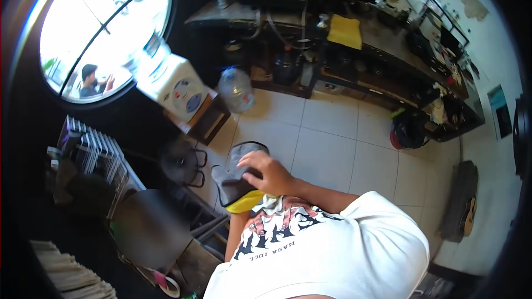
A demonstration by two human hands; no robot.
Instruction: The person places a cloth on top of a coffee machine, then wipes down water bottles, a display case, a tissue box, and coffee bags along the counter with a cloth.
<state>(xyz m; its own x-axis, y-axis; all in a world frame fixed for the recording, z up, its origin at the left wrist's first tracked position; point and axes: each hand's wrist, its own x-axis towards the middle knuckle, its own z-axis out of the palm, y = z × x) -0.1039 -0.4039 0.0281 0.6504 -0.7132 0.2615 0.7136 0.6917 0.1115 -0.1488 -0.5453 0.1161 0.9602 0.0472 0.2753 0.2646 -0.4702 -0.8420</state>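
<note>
Grey mitt (235,184) with yellow cuff (243,204), near centre, above the tiled floor (327,138) and just in front of the white shirt (338,249). Left forearm (235,235) runs into the cuff; left hand hidden inside, so can't tell whether its fingers are apart or together. Right hand (270,175) bare, over the mitt's right side, fingers half curled, apart from the thumb, not clamped; contact unclear. Mitt looks light, soft, padded, probably not fragile; likely a bit floppy, grip maybe bulky. Best hold: cuff edge, or pinch the padded tip.
</note>
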